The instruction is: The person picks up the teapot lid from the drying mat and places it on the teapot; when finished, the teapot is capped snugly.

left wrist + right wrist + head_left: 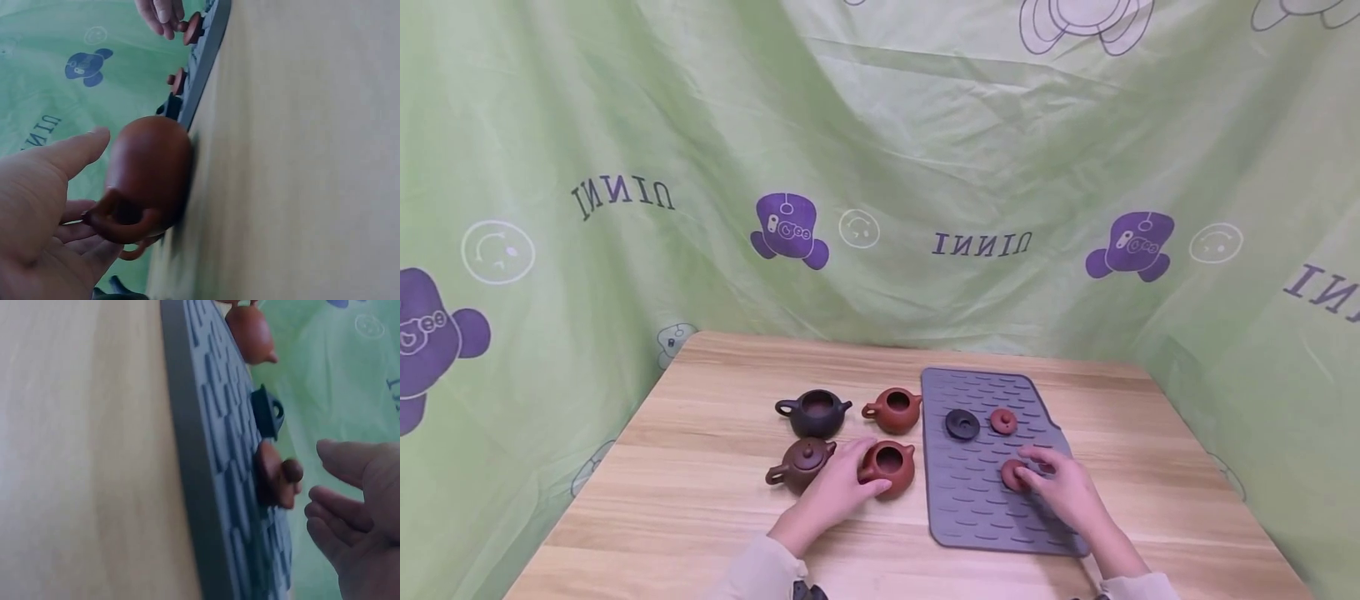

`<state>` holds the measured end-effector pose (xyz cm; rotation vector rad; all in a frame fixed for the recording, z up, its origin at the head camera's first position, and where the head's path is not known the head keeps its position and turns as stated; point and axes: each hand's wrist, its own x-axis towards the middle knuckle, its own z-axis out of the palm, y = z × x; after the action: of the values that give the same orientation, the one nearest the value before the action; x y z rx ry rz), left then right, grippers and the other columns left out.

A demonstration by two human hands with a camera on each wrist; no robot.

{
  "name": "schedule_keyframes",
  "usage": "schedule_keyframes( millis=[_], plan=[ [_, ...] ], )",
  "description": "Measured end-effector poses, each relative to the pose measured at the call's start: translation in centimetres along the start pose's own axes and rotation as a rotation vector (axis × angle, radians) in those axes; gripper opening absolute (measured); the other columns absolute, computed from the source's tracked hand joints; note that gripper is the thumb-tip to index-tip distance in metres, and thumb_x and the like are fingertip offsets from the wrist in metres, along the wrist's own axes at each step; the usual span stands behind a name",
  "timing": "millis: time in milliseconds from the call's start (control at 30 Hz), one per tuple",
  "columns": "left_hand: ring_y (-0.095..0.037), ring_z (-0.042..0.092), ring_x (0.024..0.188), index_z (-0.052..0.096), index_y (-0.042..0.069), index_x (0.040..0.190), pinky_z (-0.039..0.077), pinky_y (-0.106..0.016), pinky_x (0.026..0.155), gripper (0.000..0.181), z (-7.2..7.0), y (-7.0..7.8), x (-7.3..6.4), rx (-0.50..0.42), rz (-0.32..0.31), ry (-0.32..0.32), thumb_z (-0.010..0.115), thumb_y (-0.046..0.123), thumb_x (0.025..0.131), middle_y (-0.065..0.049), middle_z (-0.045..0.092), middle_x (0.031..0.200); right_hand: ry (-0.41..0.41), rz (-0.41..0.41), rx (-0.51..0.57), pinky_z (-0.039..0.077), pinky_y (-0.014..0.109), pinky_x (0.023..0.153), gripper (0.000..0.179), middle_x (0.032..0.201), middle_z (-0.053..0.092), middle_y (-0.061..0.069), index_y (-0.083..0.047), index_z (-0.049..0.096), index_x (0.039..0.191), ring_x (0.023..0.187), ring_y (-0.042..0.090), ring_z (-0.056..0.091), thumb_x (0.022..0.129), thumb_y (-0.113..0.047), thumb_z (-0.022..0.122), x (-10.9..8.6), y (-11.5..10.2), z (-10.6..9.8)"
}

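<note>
A lidless reddish-brown teapot (901, 485) stands at the front, beside the mat. My left hand (838, 487) is at its handle side, thumb and fingers spread. In the left wrist view this hand (37, 206) shows a straight thumb beside the teapot (150, 162), fingers near the handle (128, 228); whether they touch it I cannot tell. At the front reddish lid (1011, 475) on the grey mat, my right hand (1063, 487) has its fingers apart. From the right wrist, a gap shows between the hand (375, 494) and the knobbed lid (270, 475).
Behind stand a lidless black teapot (820, 417) and another lidless reddish one (897, 417). A dark brown teapot (797, 471) with its lid on is left of my left hand. The grey mat (970, 517) also bears a black lid (962, 424) and a second reddish lid (1003, 421).
</note>
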<state>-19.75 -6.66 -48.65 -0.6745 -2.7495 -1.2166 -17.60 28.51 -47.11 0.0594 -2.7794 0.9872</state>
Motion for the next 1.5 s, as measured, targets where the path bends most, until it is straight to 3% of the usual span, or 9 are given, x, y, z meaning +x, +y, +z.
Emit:
schedule_keyframes(
  millis=[267, 500, 1033, 1267, 1500],
  plan=[
    [-0.032, 0.052, 0.122, 0.058, 0.0, 0.129, 0.041, -0.047, 0.102, 0.056, 0.4, -0.5, 0.1, -0.03, -0.003, 0.04, 0.079, 0.023, 0.083, -0.016, 0.058, 0.129, 0.006, -0.055, 0.034, 0.049, 0.051, 0.09, 0.029, 0.109, 0.069, 0.014, -0.003, 0.072, 0.107, 0.099, 0.032, 0.066, 0.08, -0.011, 0.081, 0.2, 1.4, 0.8],
    [-0.03, 0.053, 0.121, 0.059, -0.001, 0.128, 0.041, -0.045, 0.102, 0.053, 0.3, -0.8, 0.1, -0.048, 0.015, 0.032, 0.079, 0.019, 0.083, -0.014, 0.059, 0.128, -0.002, -0.033, 0.041, 0.05, 0.04, 0.088, 0.025, 0.092, 0.072, 0.001, -0.006, 0.074, 0.104, 0.092, 0.018, 0.066, 0.08, -0.009, 0.081, 0.2, 2.0, 1.3],
    [-0.028, 0.053, 0.122, 0.06, 0.0, 0.128, 0.041, -0.043, 0.102, 0.05, 0.2, -1.0, 0.2, -0.063, 0.034, 0.024, 0.077, 0.019, 0.085, -0.012, 0.059, 0.129, -0.014, 0.044, 0.081, 0.052, 0.031, 0.083, 0.021, 0.092, 0.073, 0.003, -0.005, 0.074, 0.103, 0.088, 0.014, 0.066, 0.083, -0.01, 0.079, 0.2, 2.0, 1.5],
    [-0.027, 0.053, 0.121, 0.06, 0.001, 0.128, 0.042, -0.042, 0.102, 0.05, 0.2, -1.1, 0.2, -0.059, 0.031, 0.02, 0.077, 0.02, 0.085, -0.011, 0.059, 0.129, -0.004, 0.034, 0.068, 0.053, 0.035, 0.083, 0.021, 0.092, 0.073, 0.003, -0.004, 0.074, 0.102, 0.089, 0.018, 0.067, 0.082, -0.01, 0.078, 0.3, 1.5, 1.1],
    [-0.028, 0.054, 0.12, 0.061, 0.002, 0.127, 0.043, -0.043, 0.101, 0.05, 0.2, -1.2, 0.2, -0.051, 0.027, 0.016, 0.078, 0.022, 0.084, -0.01, 0.06, 0.128, -0.012, 0.035, 0.113, 0.054, 0.027, 0.08, 0.021, 0.092, 0.073, 0.004, -0.003, 0.074, 0.102, 0.086, 0.013, 0.066, 0.082, -0.009, 0.079, 0.7, 0.5, 0.9]
  ],
)
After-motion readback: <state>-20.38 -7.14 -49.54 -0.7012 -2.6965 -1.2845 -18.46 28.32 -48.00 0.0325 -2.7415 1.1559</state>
